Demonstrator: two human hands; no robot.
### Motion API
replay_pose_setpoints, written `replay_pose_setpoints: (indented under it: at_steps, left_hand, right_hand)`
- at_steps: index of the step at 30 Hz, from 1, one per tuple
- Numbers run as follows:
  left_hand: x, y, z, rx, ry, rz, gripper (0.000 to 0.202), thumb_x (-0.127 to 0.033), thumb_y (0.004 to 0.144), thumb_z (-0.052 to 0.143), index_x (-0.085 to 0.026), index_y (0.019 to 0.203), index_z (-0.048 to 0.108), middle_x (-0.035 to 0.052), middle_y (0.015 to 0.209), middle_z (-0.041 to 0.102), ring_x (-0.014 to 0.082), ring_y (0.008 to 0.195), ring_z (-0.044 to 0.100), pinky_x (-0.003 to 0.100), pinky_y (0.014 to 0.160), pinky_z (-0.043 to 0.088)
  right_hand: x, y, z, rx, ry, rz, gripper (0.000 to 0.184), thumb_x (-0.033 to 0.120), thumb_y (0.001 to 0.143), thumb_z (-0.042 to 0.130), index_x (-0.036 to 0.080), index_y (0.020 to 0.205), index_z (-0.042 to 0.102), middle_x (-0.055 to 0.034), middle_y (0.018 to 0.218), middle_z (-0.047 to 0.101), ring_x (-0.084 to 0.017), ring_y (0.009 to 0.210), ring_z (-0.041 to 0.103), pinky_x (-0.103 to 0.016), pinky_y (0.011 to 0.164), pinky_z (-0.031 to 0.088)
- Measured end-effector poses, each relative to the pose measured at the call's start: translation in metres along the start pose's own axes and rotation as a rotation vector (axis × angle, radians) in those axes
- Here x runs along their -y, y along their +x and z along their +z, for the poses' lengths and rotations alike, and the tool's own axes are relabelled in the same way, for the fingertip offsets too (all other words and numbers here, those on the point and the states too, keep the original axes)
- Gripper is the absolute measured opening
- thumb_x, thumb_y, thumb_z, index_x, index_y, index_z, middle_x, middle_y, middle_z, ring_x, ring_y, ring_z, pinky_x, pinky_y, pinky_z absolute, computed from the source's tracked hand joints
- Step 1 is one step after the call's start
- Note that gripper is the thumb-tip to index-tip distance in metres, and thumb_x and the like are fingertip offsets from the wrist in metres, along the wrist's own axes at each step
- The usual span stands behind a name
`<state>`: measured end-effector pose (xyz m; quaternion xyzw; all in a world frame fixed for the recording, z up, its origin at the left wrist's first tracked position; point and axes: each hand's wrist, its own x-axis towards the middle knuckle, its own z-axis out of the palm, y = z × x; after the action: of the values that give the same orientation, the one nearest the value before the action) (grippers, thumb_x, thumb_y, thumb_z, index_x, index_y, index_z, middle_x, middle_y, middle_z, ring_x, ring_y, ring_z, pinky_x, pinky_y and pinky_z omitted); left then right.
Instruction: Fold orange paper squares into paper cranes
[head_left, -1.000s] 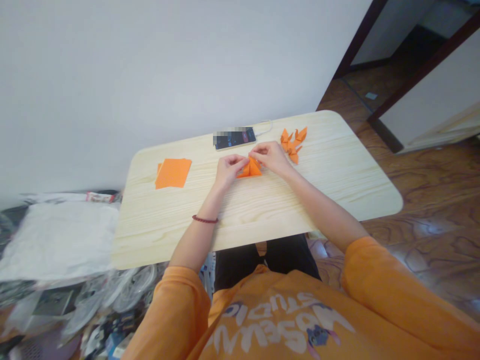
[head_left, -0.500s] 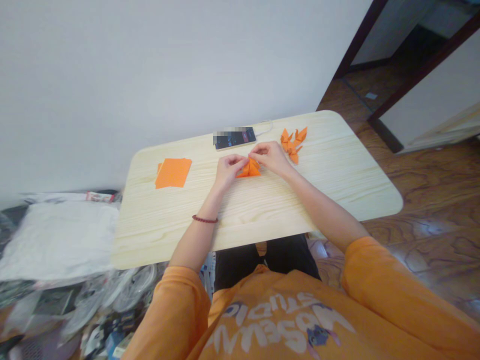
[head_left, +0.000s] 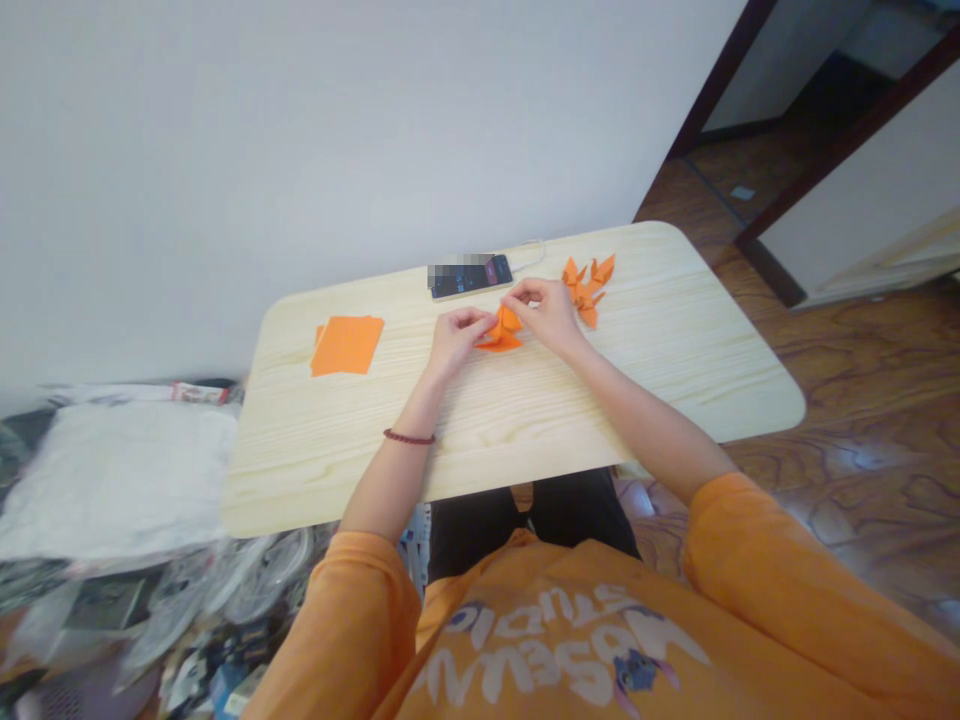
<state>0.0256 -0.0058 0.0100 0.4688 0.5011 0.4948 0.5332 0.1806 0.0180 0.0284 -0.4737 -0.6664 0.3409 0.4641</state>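
A partly folded orange paper piece [head_left: 504,331] lies on the light wooden table [head_left: 525,420] between my hands. My left hand [head_left: 455,337] pinches its left side with curled fingers. My right hand [head_left: 546,311] pinches its upper right flap, fingers closed on the paper. A red bead bracelet circles my left wrist. Folded orange paper figures [head_left: 587,283] lie just right of my right hand. A stack of flat orange paper sheets [head_left: 346,345] rests to the left.
A dark phone [head_left: 471,275] with a white cable lies behind my hands near the wall. White plastic bags and clutter [head_left: 112,480] lie on the floor to the left. Wooden flooring and a doorway are at the right.
My right hand has lifted a flap of the orange paper piece upward; the piece looks narrower and more raised than before. The left hand has hardly moved.
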Motion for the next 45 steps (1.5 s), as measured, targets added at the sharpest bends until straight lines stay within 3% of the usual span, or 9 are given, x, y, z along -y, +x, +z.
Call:
replay_pose_setpoints:
  at_steps: [13, 25, 30, 34, 45]
  left_hand:
    - [0.003, 0.002, 0.000, -0.042, 0.023, 0.061, 0.012, -0.027, 0.059, 0.071, -0.016, 0.063, 0.068, 0.0003, 0.061, 0.066, 0.0110, 0.058, 0.056, 0.024, 0.062, 0.045]
    - [0.007, 0.004, 0.002, -0.114, -0.008, 0.103, 0.008, -0.020, 0.061, 0.068, -0.015, 0.068, 0.069, 0.0018, 0.069, 0.068, 0.0131, 0.066, 0.061, 0.026, 0.068, 0.049]
    - [0.001, 0.002, 0.003, -0.138, -0.169, -0.052, 0.022, -0.032, 0.067, 0.069, -0.017, 0.082, 0.067, 0.0019, 0.081, 0.068, 0.0138, 0.072, 0.065, 0.026, 0.068, 0.051]
    - [-0.003, 0.000, 0.006, -0.118, -0.254, -0.135, 0.027, -0.030, 0.064, 0.074, -0.017, 0.086, 0.064, 0.0026, 0.081, 0.069, 0.0153, 0.075, 0.067, 0.028, 0.072, 0.053]
    - [0.006, 0.001, 0.001, -0.299, -0.098, 0.125, 0.034, -0.028, 0.055, 0.081, -0.015, 0.083, 0.068, 0.0059, 0.078, 0.071, 0.0168, 0.073, 0.068, 0.030, 0.073, 0.054]
  right_hand:
    - [-0.004, -0.005, 0.005, -0.177, -0.089, -0.229, 0.011, 0.022, 0.078, 0.057, 0.017, 0.068, 0.059, -0.0002, 0.067, 0.058, -0.011, 0.063, 0.052, -0.022, 0.055, 0.043]
    - [-0.003, -0.008, 0.006, -0.188, -0.087, -0.237, 0.013, 0.023, 0.080, 0.058, 0.017, 0.069, 0.060, -0.0007, 0.068, 0.057, -0.012, 0.063, 0.053, -0.022, 0.051, 0.042]
    - [-0.008, -0.004, 0.004, -0.276, -0.072, -0.208, 0.015, 0.028, 0.081, 0.060, 0.017, 0.071, 0.063, -0.0013, 0.070, 0.060, -0.012, 0.065, 0.055, -0.022, 0.051, 0.044]
    - [-0.010, -0.002, 0.004, -0.317, -0.038, -0.194, 0.016, 0.030, 0.082, 0.059, 0.017, 0.073, 0.064, -0.0020, 0.072, 0.061, -0.013, 0.066, 0.057, -0.023, 0.051, 0.046]
    - [-0.006, -0.011, 0.011, -0.184, -0.115, -0.292, 0.008, 0.017, 0.078, 0.059, 0.017, 0.076, 0.066, -0.0013, 0.071, 0.061, -0.011, 0.061, 0.055, -0.021, 0.050, 0.043]
